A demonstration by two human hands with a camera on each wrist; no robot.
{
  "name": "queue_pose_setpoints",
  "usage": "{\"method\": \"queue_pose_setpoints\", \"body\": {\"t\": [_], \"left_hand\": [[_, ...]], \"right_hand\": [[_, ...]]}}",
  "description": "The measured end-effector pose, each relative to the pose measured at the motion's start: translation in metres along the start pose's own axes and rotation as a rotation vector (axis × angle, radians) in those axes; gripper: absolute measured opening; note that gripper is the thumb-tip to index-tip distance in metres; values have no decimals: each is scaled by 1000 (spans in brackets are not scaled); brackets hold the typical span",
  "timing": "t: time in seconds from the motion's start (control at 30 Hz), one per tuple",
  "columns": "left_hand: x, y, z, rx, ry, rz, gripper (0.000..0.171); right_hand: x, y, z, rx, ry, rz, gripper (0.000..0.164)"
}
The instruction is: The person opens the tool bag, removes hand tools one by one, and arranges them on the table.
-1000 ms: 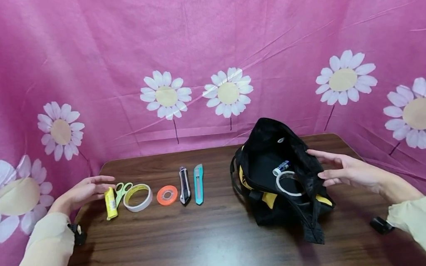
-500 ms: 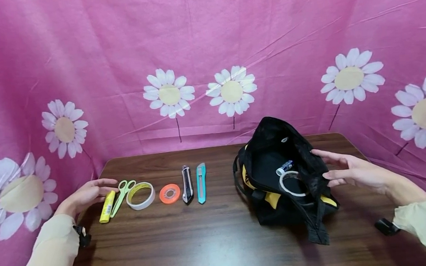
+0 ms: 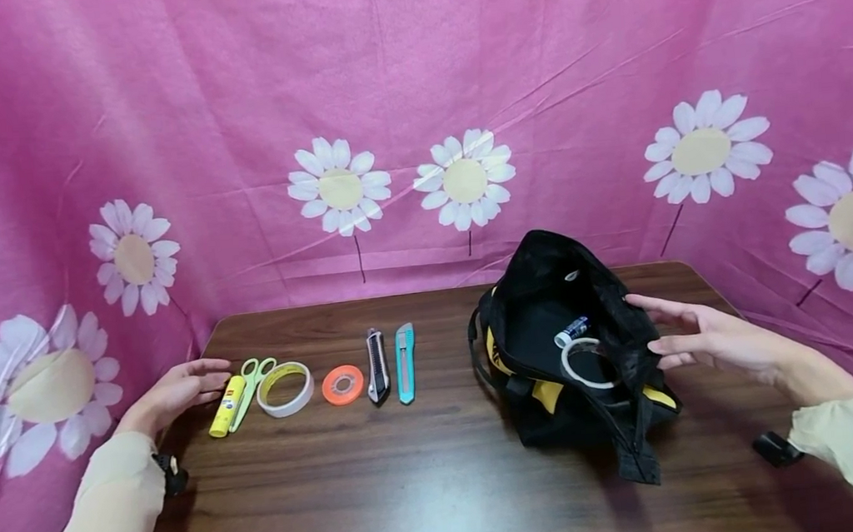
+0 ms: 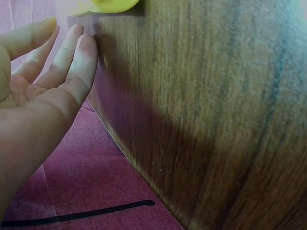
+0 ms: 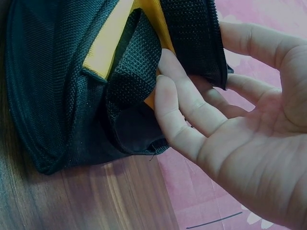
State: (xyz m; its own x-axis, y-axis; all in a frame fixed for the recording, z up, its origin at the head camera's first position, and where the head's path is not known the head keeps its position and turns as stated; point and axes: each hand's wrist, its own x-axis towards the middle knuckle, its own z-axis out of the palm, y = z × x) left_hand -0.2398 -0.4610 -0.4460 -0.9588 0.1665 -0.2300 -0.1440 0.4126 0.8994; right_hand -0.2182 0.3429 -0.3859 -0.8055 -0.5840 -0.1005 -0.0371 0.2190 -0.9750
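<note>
On the left of the table lies a yellow glue stick [image 3: 227,407], beside light green scissors [image 3: 253,392]. My left hand [image 3: 181,395] is just left of the glue stick, its fingers extended and holding nothing. In the left wrist view, the yellow glue stick [image 4: 112,5] shows at the top edge, apart from the fingertips. On the right stands a black and yellow bag [image 3: 544,424], its top unzipped. My right hand [image 3: 734,350] holds the bag's right rim, the zipper edge lying between thumb and fingers. A white tape roll [image 3: 572,376] and a small blue-and-white cylinder [image 3: 572,332] are inside.
Right of the scissors lie a masking tape roll [image 3: 303,393], an orange tape roll [image 3: 353,387], a dark utility knife [image 3: 377,366] and a teal utility knife [image 3: 406,364]. A pink flowered cloth [image 3: 382,77] hangs behind the wooden table [image 3: 339,498].
The glue stick has gone from near upright to a slant alongside the scissors. My left hand has let it go and drawn slightly away. My right hand stays at the bag.
</note>
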Motion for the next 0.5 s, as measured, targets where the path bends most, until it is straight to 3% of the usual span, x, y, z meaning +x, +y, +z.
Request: {"method": "queue_pose_setpoints", "body": {"t": [0.5], "left_hand": [[-1, 5, 0, -6, -4, -7, 52]], "right_hand": [[-1, -4, 2, -13, 14, -6, 68]]}}
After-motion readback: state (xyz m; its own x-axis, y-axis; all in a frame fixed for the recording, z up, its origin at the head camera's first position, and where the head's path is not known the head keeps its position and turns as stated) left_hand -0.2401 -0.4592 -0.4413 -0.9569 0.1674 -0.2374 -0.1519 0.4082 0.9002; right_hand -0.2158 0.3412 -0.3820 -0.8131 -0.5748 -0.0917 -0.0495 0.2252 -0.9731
